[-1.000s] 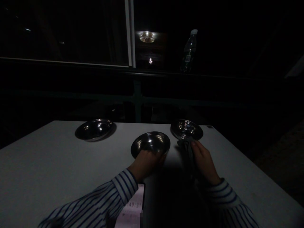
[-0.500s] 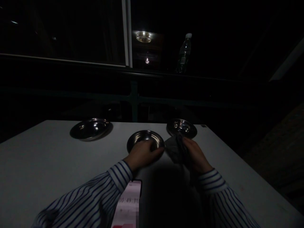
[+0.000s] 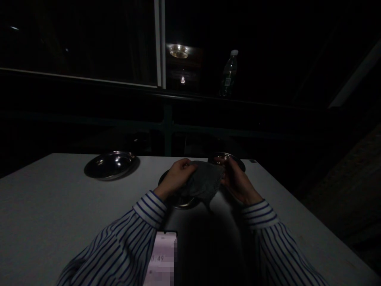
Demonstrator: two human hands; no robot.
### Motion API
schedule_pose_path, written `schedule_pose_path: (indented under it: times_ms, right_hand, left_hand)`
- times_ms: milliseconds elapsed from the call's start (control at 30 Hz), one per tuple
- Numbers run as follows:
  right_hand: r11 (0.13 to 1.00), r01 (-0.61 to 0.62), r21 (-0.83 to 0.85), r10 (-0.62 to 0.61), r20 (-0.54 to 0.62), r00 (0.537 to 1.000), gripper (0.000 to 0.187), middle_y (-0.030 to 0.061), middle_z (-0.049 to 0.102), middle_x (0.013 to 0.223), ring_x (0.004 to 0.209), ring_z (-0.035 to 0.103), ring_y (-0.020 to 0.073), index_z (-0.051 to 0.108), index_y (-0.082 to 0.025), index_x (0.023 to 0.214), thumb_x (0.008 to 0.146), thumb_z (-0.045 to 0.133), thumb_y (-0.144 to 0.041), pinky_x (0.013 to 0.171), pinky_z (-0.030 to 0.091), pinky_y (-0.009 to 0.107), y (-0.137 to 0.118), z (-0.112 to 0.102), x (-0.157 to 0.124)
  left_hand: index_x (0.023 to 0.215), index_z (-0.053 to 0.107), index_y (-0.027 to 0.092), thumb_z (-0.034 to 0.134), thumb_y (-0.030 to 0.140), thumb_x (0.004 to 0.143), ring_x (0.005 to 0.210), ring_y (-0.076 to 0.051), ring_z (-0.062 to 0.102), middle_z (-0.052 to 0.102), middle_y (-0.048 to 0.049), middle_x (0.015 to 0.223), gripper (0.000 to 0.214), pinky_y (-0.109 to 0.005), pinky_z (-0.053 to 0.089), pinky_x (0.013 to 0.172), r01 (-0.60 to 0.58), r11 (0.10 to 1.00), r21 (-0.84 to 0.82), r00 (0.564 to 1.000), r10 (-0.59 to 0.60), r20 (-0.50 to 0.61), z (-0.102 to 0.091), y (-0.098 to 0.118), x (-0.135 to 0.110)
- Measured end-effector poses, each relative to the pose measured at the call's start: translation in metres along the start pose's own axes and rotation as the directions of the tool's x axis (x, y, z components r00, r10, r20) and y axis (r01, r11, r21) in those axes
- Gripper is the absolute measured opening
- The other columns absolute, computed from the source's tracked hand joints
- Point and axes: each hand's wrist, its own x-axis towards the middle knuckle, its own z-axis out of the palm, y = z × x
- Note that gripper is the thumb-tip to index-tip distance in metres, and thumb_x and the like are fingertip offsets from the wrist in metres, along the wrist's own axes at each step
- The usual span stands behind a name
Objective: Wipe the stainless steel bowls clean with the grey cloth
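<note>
A dark grey cloth (image 3: 205,180) hangs from my left hand (image 3: 175,178), pinched between thumb and fingers at its upper left corner. It covers much of a round shiny metal bowl (image 3: 181,205), whose near rim and left edge still show. My right hand (image 3: 239,184) is beside the cloth's right edge, thumb raised apart from the fingers; the fingertips are at the edge, dim, and whether they touch it is unclear. Behind this hand, at the back right, another metal bowl (image 3: 240,163) is partly hidden.
At the back left of the white table (image 3: 74,214) sits a wider metal dish (image 3: 108,167). A lit phone (image 3: 162,254) lies near me by my left sleeve. Beyond the table, a plastic bottle (image 3: 229,75) stands on a dark ledge by the window frame (image 3: 160,43).
The cloth has moved left from my right hand to over the middle bowl. My left hand has left that bowl and taken the cloth's corner; my right hand's fingers have loosened.
</note>
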Motion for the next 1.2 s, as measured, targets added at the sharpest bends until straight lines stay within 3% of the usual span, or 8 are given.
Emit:
schedule_pose_path:
  times_ms: [133,300,433,533,700,900,1067,1200]
  right_hand:
    - [0.971,0.099,-0.219,-0.097,0.019,0.995,0.037,0.0051,0.068,0.09,0.086,0.063,0.0183,0.061,-0.018,0.102,0.07,0.065,-0.036,0.078,0.048,0.033,-0.009,-0.005,0.008]
    - [0.915,0.15,-0.374,-0.169,-0.018,0.985,0.029,0.0054,0.068,0.088,0.085,0.062,0.0188,0.063,-0.016,0.097,0.072,0.062,-0.03,0.079,0.046,0.036,-0.017,-0.012,0.018]
    - [0.704,0.311,-0.639,-0.394,0.013,0.919,0.025,0.0055,0.064,0.103,0.097,0.057,0.0188,0.062,-0.019,0.099,0.078,0.057,-0.032,0.088,0.041,0.037,-0.023,-0.008,0.01]
    - [0.589,0.343,-0.732,-0.348,0.154,0.925,0.031,0.0051,0.063,0.104,0.096,0.058,0.0193,0.06,-0.021,0.101,0.079,0.056,-0.042,0.085,0.042,0.035,-0.025,0.005,-0.002]
    - [0.574,0.273,-0.772,-0.115,0.254,0.96,0.032,0.0038,0.065,0.095,0.084,0.06,0.0191,0.057,-0.02,0.101,0.079,0.055,-0.043,0.068,0.043,0.03,-0.025,0.024,-0.009]
    - [0.698,0.294,-0.653,-0.294,0.112,0.949,0.014,0.0025,0.064,0.084,0.078,0.059,0.0164,0.058,-0.019,0.089,0.081,0.051,-0.028,0.067,0.043,0.027,-0.024,0.011,0.002]
    - [0.766,0.27,-0.583,-0.378,-0.069,0.923,0.016,0.0011,0.064,0.079,0.074,0.059,0.0161,0.06,-0.02,0.088,0.077,0.056,-0.031,0.064,0.044,0.026,-0.033,-0.003,0.001]
    - [0.808,0.224,-0.546,-0.38,-0.192,0.905,0.018,-0.0004,0.062,0.069,0.061,0.056,0.0136,0.06,-0.018,0.086,0.076,0.057,-0.032,0.054,0.041,0.024,-0.04,-0.003,-0.001]
  left_hand:
    - [0.077,0.055,0.017,0.059,0.038,0.071,0.05,-0.011,0.051,0.057,0.0032,0.058,0.022,-0.021,0.036,0.046,0.007,0.997,-0.074,1.0,-0.01,-0.029,0.003,0.008,0.006]
    - [0.081,0.059,0.015,0.062,0.041,0.069,0.057,-0.013,0.055,0.061,0.0004,0.064,0.028,-0.023,0.04,0.052,0.028,0.989,-0.144,0.998,-0.036,-0.057,0.003,0.001,0.014]
    - [0.079,0.06,0.014,0.063,0.044,0.068,0.059,-0.014,0.056,0.061,-0.0006,0.066,0.031,-0.024,0.041,0.054,0.05,0.982,-0.184,0.99,-0.074,-0.123,0.001,-0.008,0.022]
    - [0.078,0.06,0.014,0.063,0.044,0.068,0.061,-0.014,0.057,0.061,-0.0011,0.067,0.032,-0.024,0.041,0.055,0.057,0.978,-0.202,0.975,-0.098,-0.199,-0.001,-0.011,0.025]
    - [0.08,0.059,0.014,0.062,0.043,0.07,0.051,-0.011,0.054,0.057,0.0012,0.058,0.031,-0.021,0.039,0.046,0.066,0.966,-0.248,0.952,-0.135,-0.273,-0.001,-0.008,0.024]
    - [0.095,0.055,0.014,0.065,0.032,0.072,0.045,-0.008,0.055,0.063,-0.001,0.066,0.031,-0.02,0.046,0.046,0.119,0.922,-0.369,0.972,-0.184,-0.145,0.004,0.002,0.018]
    - [0.099,0.054,0.012,0.069,0.019,0.069,0.069,-0.012,0.066,0.068,-0.0085,0.082,0.034,-0.021,0.053,0.064,0.139,0.898,-0.417,0.981,-0.182,-0.064,0.006,0.007,0.016]
    - [0.117,0.046,0.014,0.072,0.027,0.067,0.089,-0.02,0.064,0.065,-0.0155,0.103,0.058,-0.03,0.054,0.073,0.148,0.915,-0.376,0.989,-0.141,0.046,0.005,0.01,0.009]
